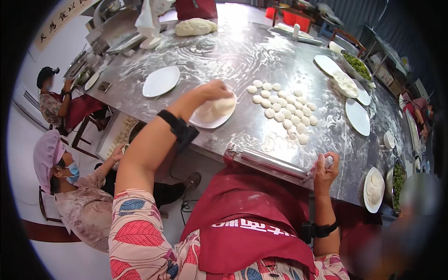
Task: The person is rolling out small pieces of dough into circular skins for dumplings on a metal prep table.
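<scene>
My left hand (215,90) is closed with its fingertips down on the edge of a thin dough round (224,105), above a white plate (210,125) that holds more pale dough rounds. My right hand (325,171) is wrapped round the right handle of a metal rolling pin (270,162), which lies along the table's near edge in front of the red apron. Small flattened dough pieces (286,124) lie in a group on the floured metal table (210,60), to the right of the plate.
An empty white plate (161,81) sits at the left and a dough lump (196,27) at the back. Right: white plates (357,116), a flour dish (345,84), bowls of green filling (357,66) and a plate of rounds (374,190). A masked person (79,186) sits at the left.
</scene>
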Demonstrator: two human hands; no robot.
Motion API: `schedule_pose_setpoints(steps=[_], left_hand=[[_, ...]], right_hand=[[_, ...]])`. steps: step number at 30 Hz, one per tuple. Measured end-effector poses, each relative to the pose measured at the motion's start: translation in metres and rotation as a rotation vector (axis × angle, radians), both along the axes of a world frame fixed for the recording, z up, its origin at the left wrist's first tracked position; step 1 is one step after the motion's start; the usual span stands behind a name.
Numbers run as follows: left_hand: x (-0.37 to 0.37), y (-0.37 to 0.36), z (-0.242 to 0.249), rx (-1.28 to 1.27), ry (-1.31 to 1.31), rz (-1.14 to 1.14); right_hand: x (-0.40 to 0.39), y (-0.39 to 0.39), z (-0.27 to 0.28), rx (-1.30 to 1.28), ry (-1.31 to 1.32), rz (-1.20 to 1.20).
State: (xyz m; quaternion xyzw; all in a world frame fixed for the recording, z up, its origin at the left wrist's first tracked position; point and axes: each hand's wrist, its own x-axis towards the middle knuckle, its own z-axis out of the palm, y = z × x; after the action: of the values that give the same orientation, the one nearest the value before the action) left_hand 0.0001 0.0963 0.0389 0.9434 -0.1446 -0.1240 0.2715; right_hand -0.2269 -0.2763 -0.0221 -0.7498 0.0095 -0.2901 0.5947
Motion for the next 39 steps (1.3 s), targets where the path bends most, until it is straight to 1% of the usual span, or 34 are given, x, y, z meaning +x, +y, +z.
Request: schedule_pose_setpoints(steps=[2,4,5,7,8,10,14,16,17,20,21,23,24,25,28,30,32,35,38,39], left_hand=[[0.017,0.014,0.008,0.075,-0.138,0.227],[0.033,0.014,0.01,-0.011,-0.188,0.27],[0.038,0.009,0.006,0.009,-0.162,0.221],[0.042,-0.023,0.008,0.046,-0.116,0.118],[0.042,-0.041,0.007,0.117,-0.12,0.052],[0.042,-0.072,0.001,0.142,-0.114,0.011],[0.058,-0.113,-0.021,0.273,-0.172,0.181],[0.059,-0.125,-0.027,0.336,-0.169,0.275],[0.059,-0.126,-0.03,0.356,-0.162,0.269],[0.062,-0.122,-0.037,0.348,-0.136,0.192],[0.061,-0.12,-0.031,0.366,-0.085,0.148],[0.05,-0.114,-0.028,0.319,-0.151,0.104],[0.044,-0.115,-0.023,0.292,-0.188,0.086],[0.023,-0.12,-0.008,0.237,-0.203,0.044],[0.001,-0.139,-0.021,-0.235,0.077,-0.234],[-0.024,-0.17,-0.021,-0.362,0.154,-0.377],[-0.042,-0.203,-0.025,-0.357,0.156,-0.448],[-0.064,-0.231,-0.04,-0.084,-0.121,-0.475],[-0.08,-0.233,-0.041,0.024,-0.202,-0.361],[-0.085,-0.228,-0.033,0.052,-0.154,-0.356]], right_hand=[[0.0,-0.002,-0.003,0.018,-0.006,0.017],[-0.002,0.0,0.0,0.02,-0.013,0.015],[-0.003,0.001,0.002,0.018,-0.017,0.013],[-0.003,0.003,0.005,-0.028,-0.035,-0.007],[-0.004,0.003,0.006,-0.052,-0.045,-0.02],[-0.004,0.0,0.004,-0.046,-0.023,-0.017],[-0.006,-0.004,0.003,-0.128,-0.036,-0.023],[-0.006,-0.001,0.007,-0.083,-0.023,-0.034],[-0.006,-0.002,0.005,-0.051,-0.004,-0.031],[-0.006,-0.003,-0.004,0.017,0.023,-0.031],[-0.004,-0.004,-0.005,0.031,0.022,-0.034],[-0.004,-0.005,-0.004,-0.001,0.008,-0.026],[-0.003,-0.004,-0.002,-0.02,-0.003,-0.019],[-0.004,-0.003,0.0,-0.008,-0.022,-0.014],[-0.005,-0.002,-0.003,-0.021,-0.04,-0.033],[-0.006,-0.001,-0.001,0.004,-0.006,-0.026],[-0.004,-0.001,0.0,0.0,-0.011,-0.025],[-0.007,0.002,0.006,-0.011,-0.002,-0.028],[-0.013,0.0,0.006,-0.032,-0.001,-0.009],[-0.013,-0.001,0.005,-0.039,0.013,-0.018]])
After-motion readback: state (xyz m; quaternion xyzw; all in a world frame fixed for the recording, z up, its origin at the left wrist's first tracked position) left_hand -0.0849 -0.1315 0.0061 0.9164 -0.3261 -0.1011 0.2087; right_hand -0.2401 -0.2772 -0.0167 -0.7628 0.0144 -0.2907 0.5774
